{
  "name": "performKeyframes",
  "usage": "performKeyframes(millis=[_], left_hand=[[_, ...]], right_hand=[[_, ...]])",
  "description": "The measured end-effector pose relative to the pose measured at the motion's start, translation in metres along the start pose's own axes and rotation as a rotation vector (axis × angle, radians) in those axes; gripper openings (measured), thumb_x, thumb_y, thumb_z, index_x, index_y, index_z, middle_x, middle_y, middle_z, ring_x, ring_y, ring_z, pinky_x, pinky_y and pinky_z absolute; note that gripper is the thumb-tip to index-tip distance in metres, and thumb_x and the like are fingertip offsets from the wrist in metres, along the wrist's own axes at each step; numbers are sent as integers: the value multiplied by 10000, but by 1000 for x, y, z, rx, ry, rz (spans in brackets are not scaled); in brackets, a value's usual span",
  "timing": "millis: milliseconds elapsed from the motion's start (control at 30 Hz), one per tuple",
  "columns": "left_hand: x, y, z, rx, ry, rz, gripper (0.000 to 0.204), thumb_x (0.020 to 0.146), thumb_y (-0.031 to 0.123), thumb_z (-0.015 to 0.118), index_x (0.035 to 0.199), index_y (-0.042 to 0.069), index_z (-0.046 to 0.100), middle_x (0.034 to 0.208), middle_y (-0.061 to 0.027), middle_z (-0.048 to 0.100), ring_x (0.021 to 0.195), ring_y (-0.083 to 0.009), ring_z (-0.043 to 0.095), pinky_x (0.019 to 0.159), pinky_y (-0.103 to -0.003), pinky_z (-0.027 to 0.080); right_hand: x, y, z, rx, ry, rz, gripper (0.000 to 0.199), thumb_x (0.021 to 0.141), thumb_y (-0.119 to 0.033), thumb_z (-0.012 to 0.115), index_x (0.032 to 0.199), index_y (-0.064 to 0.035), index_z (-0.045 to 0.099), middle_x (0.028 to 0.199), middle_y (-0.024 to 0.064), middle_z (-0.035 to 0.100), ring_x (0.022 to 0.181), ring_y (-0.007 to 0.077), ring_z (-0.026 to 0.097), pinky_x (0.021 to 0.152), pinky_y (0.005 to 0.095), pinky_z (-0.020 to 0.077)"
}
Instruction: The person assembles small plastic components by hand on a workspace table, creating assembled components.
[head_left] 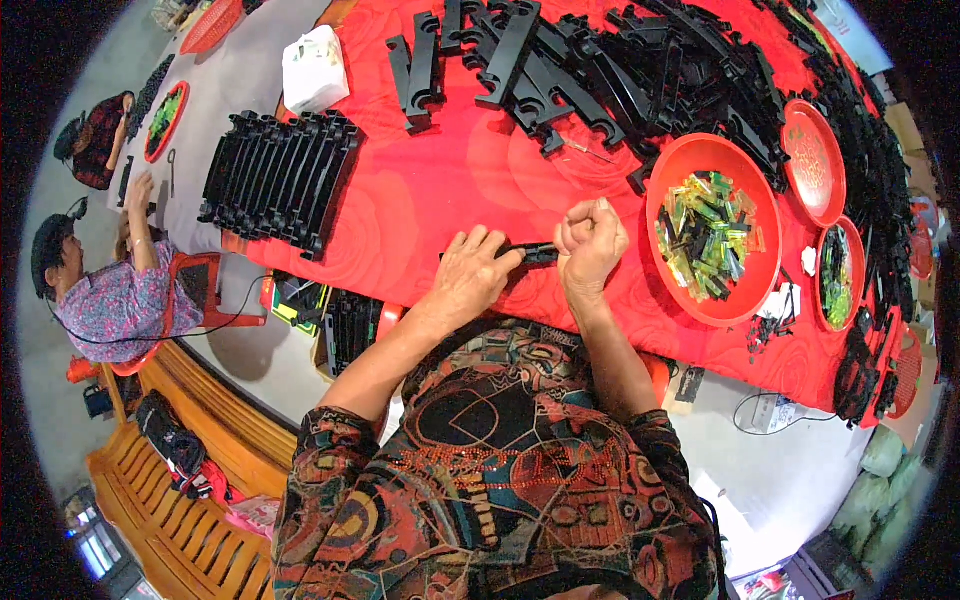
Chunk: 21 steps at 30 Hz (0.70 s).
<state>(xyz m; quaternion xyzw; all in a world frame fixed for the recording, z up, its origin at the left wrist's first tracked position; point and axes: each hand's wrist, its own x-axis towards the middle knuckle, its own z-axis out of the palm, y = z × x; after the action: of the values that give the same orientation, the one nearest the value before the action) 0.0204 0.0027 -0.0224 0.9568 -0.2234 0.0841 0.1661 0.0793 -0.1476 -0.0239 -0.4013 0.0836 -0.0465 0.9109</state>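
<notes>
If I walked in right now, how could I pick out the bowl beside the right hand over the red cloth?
Find the red cloth with black parts heaped along its far side. Just right of the right hand sits a round red bowl of small yellow, green and black pieces. It looks bigger than the two red dishes to its right.

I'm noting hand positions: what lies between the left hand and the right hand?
In the head view, a slim black piece lies between the left hand and the right hand, over the red tablecloth.
</notes>
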Motion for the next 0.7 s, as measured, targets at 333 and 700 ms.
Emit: performKeyframes(millis=[333, 700], left_hand=[[0, 0, 1, -4, 51, 55, 189, 699, 95, 597, 887, 93, 623, 842, -73, 507, 815, -240, 482, 653, -362, 386], [5, -2, 8, -41, 82, 79, 201, 681, 66, 578, 875, 78, 626, 802, -82, 477, 794, -251, 481, 648, -356, 389]], right_hand=[[-4, 2, 5, -69, 32, 38, 384, 943, -244, 405, 643, -15, 474, 477, -39, 293, 351, 49, 238, 342, 238, 234], [-2, 8, 6, -179, -6, 7, 381, 950, -238, 397, 641, -29, 476, 462, -34, 348, 359, 51, 285, 350, 235, 266]])
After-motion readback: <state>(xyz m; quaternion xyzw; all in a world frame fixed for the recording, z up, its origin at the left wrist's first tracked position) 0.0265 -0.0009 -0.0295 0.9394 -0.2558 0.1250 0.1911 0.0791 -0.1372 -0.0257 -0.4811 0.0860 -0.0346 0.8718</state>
